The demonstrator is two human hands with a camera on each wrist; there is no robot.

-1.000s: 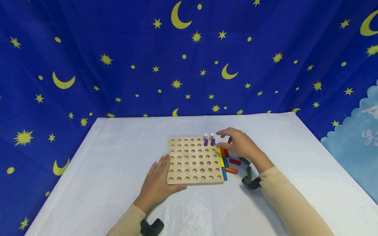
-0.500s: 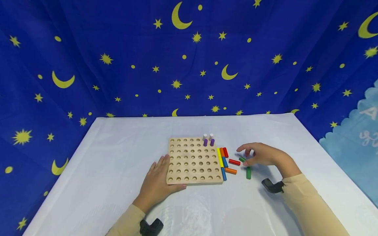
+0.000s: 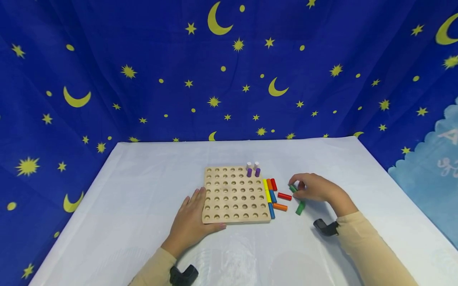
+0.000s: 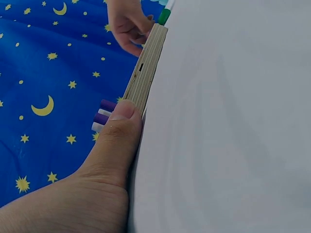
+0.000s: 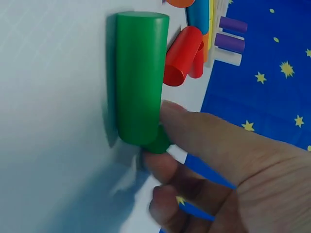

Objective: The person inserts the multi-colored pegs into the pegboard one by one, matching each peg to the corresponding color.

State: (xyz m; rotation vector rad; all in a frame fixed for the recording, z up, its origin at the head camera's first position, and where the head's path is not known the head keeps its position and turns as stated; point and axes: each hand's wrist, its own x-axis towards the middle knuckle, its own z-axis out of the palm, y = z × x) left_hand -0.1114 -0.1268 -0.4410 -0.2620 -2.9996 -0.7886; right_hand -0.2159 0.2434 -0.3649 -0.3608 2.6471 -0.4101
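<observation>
A square wooden pegboard [image 3: 229, 194] lies on the table, with rows of round holes. My left hand [image 3: 189, 222] rests against its near left corner, fingers along the left side and the thumb on the front edge. To the right of the board, my right hand [image 3: 316, 187] pinches a green peg [image 3: 293, 188] between thumb and index finger. In the right wrist view that peg is mostly hidden behind another green peg [image 5: 140, 77], which lies loose nearby. Two purple pegs [image 3: 249, 172] and two white pegs [image 3: 256, 165] stand upright at the board's far right corner.
Yellow [image 3: 267, 195], blue [image 3: 271, 210], orange and red pegs lie against or near the board's right side. A loose red peg [image 3: 284, 196] and an orange peg [image 3: 280, 207] lie between board and right hand. A blue star-patterned cloth [image 3: 229, 99] hangs behind the table.
My right hand has moved from the board's far right corner rightward to the green pegs and now grips one. The nearer green peg has turned slightly. The left hand stays put.
</observation>
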